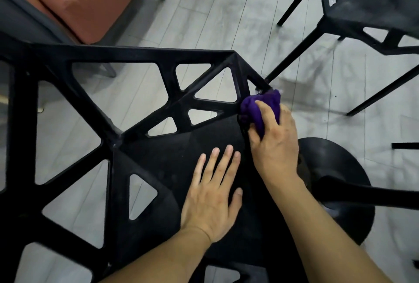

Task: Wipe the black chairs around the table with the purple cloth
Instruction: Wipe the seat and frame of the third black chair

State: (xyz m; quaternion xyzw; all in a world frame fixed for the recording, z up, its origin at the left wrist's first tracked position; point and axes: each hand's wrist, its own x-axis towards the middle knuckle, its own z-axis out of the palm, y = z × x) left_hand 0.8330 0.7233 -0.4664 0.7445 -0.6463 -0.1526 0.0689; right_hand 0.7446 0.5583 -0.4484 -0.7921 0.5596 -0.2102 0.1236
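Right hand (275, 146) clenched round cloth (260, 105) at far corner of chair (140, 55); left hand (210, 201) flat, fingers straight, on seat (172, 153). Advised: press into frame joints, follow each strut, brace seat firmly.

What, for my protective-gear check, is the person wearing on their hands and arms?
Nothing that shows. The left hand and right hand are bare, with no gloves or rings visible. The left forearm and right forearm are bare too, with no sleeve, watch or bracelet as far as the frame's lower edge.
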